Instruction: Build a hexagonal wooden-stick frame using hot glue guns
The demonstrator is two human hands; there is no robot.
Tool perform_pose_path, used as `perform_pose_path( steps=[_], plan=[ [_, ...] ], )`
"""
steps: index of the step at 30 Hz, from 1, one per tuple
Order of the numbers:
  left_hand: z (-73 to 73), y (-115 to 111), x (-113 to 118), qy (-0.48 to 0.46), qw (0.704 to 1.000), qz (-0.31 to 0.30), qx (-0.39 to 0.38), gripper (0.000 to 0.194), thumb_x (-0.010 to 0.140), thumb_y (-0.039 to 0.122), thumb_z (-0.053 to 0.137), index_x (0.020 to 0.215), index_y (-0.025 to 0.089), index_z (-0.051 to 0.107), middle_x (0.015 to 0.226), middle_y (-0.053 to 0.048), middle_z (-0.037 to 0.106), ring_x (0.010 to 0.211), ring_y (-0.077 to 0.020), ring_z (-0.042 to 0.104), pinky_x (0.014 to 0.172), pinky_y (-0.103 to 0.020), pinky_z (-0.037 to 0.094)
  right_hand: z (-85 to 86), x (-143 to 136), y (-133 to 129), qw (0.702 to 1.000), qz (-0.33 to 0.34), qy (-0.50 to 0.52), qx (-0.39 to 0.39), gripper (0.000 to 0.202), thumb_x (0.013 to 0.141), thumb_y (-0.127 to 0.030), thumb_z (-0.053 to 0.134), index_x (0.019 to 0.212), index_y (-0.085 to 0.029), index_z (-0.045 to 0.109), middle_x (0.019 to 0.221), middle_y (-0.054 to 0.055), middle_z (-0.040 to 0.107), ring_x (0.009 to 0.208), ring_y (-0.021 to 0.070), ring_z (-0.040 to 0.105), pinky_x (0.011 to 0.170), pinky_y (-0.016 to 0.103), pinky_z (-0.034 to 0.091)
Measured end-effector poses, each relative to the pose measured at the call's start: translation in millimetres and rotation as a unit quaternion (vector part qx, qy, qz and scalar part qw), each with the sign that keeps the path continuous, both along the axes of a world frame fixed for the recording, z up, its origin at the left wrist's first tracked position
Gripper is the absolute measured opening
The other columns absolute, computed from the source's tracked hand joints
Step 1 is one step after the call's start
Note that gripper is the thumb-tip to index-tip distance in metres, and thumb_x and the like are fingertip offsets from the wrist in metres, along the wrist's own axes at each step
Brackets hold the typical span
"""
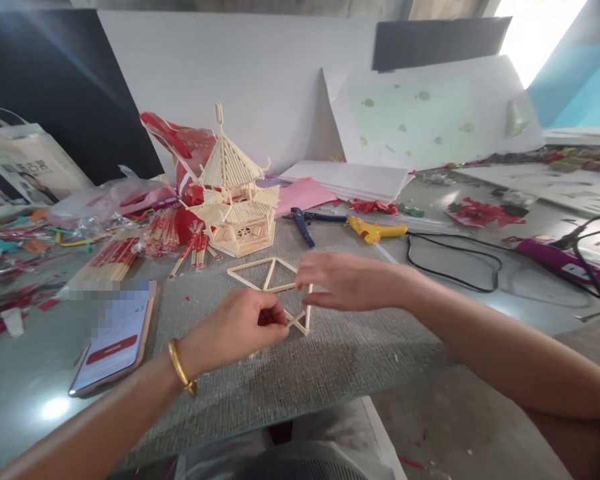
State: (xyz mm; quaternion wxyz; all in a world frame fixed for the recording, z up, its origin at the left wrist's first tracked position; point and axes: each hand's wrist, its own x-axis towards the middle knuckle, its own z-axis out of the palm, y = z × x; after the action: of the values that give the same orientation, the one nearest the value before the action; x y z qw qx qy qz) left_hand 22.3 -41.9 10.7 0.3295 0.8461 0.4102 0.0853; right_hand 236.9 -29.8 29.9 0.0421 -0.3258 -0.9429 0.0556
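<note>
A flat frame of pale wooden sticks (253, 266) lies on the table, with crossing sticks inside its outline. My left hand (240, 325), wearing a gold bracelet, pinches the frame near its front corner, thumb and forefinger together. Over the frame's right side hovers my right hand (350, 281), slightly blurred, its thumb apart from its fingers and nothing visible between them. These hands hide parts of the frame's left and right edges. Behind it stands a pavilion model (240, 213) built of similar sticks, with a pointed roof.
A phone (117, 340) lies at left, near bundled sticks in red-printed wrappers (113, 257). Blue-handled pliers (305, 223) and a yellow glue gun (375, 230) lie behind my right hand. A black cable (455, 245) runs toward a purple power strip (565, 260).
</note>
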Motion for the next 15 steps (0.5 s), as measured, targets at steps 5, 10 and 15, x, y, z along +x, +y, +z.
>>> perform_pose_path(
  steps=[5, 10, 15],
  plan=[
    [12.7, 3.5, -15.8, -0.073, 0.996, 0.047, 0.006, 0.02, 0.079, 0.036, 0.055, 0.075, 0.017, 0.06, 0.063, 0.004, 0.054, 0.058, -0.0101, 0.046, 0.053, -0.022, 0.036, 41.5, 48.6, 7.8, 0.989, -0.144, -0.013, 0.036, 0.019, 0.086, -0.024, 0.054, 0.099, -0.013, 0.064, 0.102, 0.009, 0.062, 0.092, 0.019, 0.056, 0.082, 0.031, 0.039],
    [10.3, 5.1, -19.2, -0.144, 0.985, 0.091, -0.017, 0.022, 0.078, 0.039, 0.056, 0.075, 0.017, 0.058, 0.064, 0.003, 0.052, 0.059, -0.0103, 0.044, 0.054, -0.023, 0.035, 47.2, 110.8, 38.1, 0.952, -0.289, -0.094, 0.034, 0.024, 0.077, -0.014, 0.058, 0.1, -0.01, 0.064, 0.108, 0.016, 0.063, 0.1, 0.0281, 0.055, 0.084, 0.038, 0.039],
    [-0.1, 8.4, -19.7, -0.208, 0.97, 0.116, -0.058, 0.024, 0.079, 0.041, 0.057, 0.078, 0.018, 0.058, 0.066, 0.003, 0.053, 0.062, -0.0111, 0.046, 0.059, -0.025, 0.038, 12.2, 154.3, 66.1, 0.938, -0.321, -0.127, 0.016, 0.046, 0.06, -0.007, 0.066, 0.105, -0.013, 0.063, 0.112, 0.016, 0.061, 0.105, 0.0314, 0.054, 0.089, 0.041, 0.042]
  ],
)
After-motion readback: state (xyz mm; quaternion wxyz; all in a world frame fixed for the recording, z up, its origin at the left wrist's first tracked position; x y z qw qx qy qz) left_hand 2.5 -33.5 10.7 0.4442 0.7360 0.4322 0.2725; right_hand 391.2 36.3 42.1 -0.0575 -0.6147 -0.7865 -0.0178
